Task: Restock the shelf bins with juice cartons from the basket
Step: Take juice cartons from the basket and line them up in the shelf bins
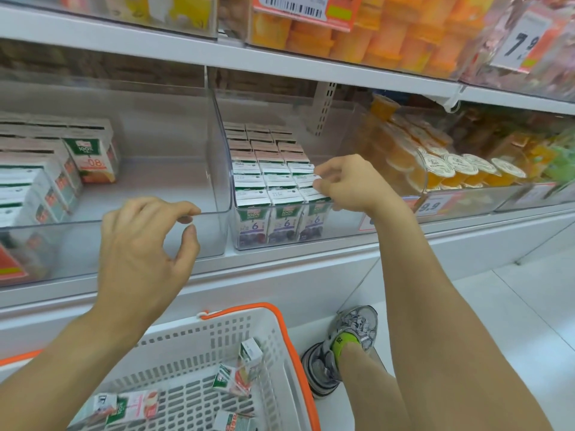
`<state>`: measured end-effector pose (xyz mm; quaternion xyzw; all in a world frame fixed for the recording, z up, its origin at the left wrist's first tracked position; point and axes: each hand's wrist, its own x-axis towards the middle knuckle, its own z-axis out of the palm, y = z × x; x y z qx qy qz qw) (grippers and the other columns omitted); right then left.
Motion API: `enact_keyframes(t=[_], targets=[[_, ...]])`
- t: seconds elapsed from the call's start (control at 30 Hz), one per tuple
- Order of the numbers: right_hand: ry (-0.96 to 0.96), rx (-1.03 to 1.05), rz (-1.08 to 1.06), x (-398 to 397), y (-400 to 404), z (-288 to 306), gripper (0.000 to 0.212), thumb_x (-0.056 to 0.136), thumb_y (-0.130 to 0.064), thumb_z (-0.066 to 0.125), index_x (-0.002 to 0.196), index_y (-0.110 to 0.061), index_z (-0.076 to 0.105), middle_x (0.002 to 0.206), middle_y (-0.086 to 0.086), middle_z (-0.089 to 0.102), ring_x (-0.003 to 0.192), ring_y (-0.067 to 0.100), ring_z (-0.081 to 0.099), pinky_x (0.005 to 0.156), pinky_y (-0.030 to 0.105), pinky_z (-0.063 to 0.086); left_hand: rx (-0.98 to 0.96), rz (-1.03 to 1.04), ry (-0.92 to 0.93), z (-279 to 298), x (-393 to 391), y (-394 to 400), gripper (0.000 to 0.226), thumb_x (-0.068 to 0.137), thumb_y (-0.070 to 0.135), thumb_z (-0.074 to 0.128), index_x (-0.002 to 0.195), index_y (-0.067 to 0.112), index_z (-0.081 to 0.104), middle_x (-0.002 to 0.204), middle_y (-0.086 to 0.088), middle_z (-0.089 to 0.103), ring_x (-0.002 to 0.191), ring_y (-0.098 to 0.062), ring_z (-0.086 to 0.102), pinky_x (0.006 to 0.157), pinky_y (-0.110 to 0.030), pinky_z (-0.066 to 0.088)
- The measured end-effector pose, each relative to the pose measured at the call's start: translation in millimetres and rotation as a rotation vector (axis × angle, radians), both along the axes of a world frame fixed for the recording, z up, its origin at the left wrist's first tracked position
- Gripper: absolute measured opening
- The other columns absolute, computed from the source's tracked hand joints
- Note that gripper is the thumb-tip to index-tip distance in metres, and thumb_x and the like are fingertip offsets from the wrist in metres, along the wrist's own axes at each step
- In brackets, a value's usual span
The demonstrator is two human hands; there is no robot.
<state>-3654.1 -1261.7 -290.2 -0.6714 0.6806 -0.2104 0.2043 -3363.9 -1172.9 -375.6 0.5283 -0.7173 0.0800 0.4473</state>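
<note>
Setting: shop aisle, white shelf (311, 253) carrying clear plastic bins, pale floor below.
Middle bin (231, 194): packed with purple juice cartons (284, 219) standing upright in three files running front to back; it looks full.
Left bin (205, 214): orange juice cartons (93, 150) crowd its left side only; the right part of its floor is bare, so by my reading this is where the restocking goes.
Right hand (348, 185): at the front right corner of the middle bin, fingers (320, 183) curled and touching the top of the rightmost front carton; whether they pinch it I cannot tell.
Left hand (146, 244): at the left bin's front rim, thumb and forefinger closing on the clear edge, holding no carton.
Basket (280, 337): white with orange trim, on the floor directly below the left forearm; a few loose cartons (233, 379) lie tipped on their sides inside.
Key relation: remaining stock lies below and behind both hands; the left hand is nearer, and the cartons' long axes lie roughly flat, needing uprighting.
</note>
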Motion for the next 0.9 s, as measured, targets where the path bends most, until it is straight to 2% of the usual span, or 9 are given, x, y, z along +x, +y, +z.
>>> enact_keyframes(t=[0.1, 0.2, 0.3, 0.43, 0.53, 0.63, 0.73, 0.8, 0.9], targets=[[-0.023, 0.030, -0.009, 0, 0, -1, 0.033, 0.095, -0.033, 0.062, 0.125, -0.019, 0.063, 0.117, 0.001, 0.066, 0.071, 0.018, 0.074, 0.063, 0.026, 0.060, 0.015, 0.002, -0.009, 0, 0, 0, 0.020, 0.086, 0.019, 0.058, 0.104, 0.018, 0.066, 0.089, 0.005, 0.065, 0.094, -0.024, 0.054, 0.086, -0.032, 0.025], [0.132, 0.086, -0.002, 8, -2, -2, 0.031, 0.099, -0.033, 0.047, 0.127, -0.020, 0.049, 0.110, 0.004, 0.063, 0.061, 0.018, 0.073, 0.057, 0.027, 0.052, 0.024, 0.002, -0.024, 0, 2, 1, 0.022, 0.085, 0.018, 0.058, 0.106, 0.018, 0.066, 0.090, 0.005, 0.065, 0.095, -0.024, 0.054, 0.087, -0.030, 0.024], [0.166, 0.095, -0.003, 14, -4, -2, 0.028, 0.100, -0.032, 0.044, 0.124, -0.018, 0.044, 0.111, 0.006, 0.059, 0.055, 0.016, 0.072, 0.053, 0.024, 0.043, 0.037, -0.014, -0.037, 0, 4, 2, 0.024, 0.085, 0.019, 0.057, 0.108, 0.019, 0.065, 0.091, 0.005, 0.065, 0.095, -0.023, 0.054, 0.088, -0.030, 0.025], [0.155, 0.067, 0.006, 13, 0, -3, 0.024, 0.100, -0.031, 0.046, 0.120, -0.018, 0.046, 0.114, 0.007, 0.061, 0.069, 0.021, 0.073, 0.059, 0.026, 0.046, 0.045, -0.026, -0.050, 0, 6, 2, 0.026, 0.085, 0.021, 0.056, 0.109, 0.019, 0.065, 0.093, 0.005, 0.064, 0.095, -0.023, 0.055, 0.088, -0.030, 0.026], [0.207, 0.017, 0.006, 15, 7, -5, 0.033, 0.101, -0.030, 0.048, 0.128, -0.011, 0.053, 0.122, 0.012, 0.063, 0.101, 0.029, 0.065, 0.079, 0.033, 0.048, 0.042, -0.035, -0.046, 1, 5, 2, 0.026, 0.085, 0.022, 0.055, 0.109, 0.017, 0.065, 0.096, 0.003, 0.064, 0.098, -0.026, 0.055, 0.090, -0.030, 0.027], [0.199, -0.175, -0.102, 21, 19, 0, 0.033, 0.097, -0.034, 0.057, 0.123, -0.014, 0.060, 0.117, 0.007, 0.067, 0.107, 0.029, 0.061, 0.093, 0.042, 0.051, -0.059, -0.065, 0.014, 1, 9, 8, 0.022, 0.087, 0.015, 0.060, 0.106, 0.007, 0.066, 0.105, -0.008, 0.064, 0.106, -0.033, 0.055, 0.099, -0.035, 0.033], [0.008, -0.560, -0.123, 42, 45, 4, 0.015, 0.093, -0.027, 0.064, 0.106, -0.020, 0.066, 0.095, -0.008, 0.068, 0.084, 0.008, 0.064, 0.081, 0.033, 0.056, -0.171, -0.112, 0.069, -1, 17, 21, 0.013, 0.090, 0.014, 0.061, 0.099, 0.006, 0.065, 0.098, -0.006, 0.065, 0.098, -0.024, 0.057, 0.095, -0.029, 0.038], [-0.149, -0.706, 0.020, 64, 71, 1, 0.003, 0.090, -0.020, 0.066, 0.094, -0.021, 0.067, 0.083, -0.014, 0.065, 0.073, 0.004, 0.061, 0.068, 0.017, 0.051, -0.025, -0.164, 0.184, -10, 22, 34, 0.007, 0.091, 0.018, 0.062, 0.096, 0.014, 0.063, 0.084, 0.005, 0.062, 0.081, -0.005, 0.054, 0.081, -0.013, 0.039], [-0.337, -0.621, 0.247, 96, 114, -34, 0.007, 0.087, -0.013, 0.069, 0.088, -0.019, 0.068, 0.080, -0.012, 0.068, 0.070, 0.007, 0.061, 0.063, 0.009, 0.043, 0.369, -0.146, 0.306, -45, 39, 53, 0.011, 0.088, 0.013, 0.069, 0.085, 0.022, 0.063, 0.072, 0.011, 0.062, 0.069, -0.004, 0.056, 0.063, -0.008, 0.039]])
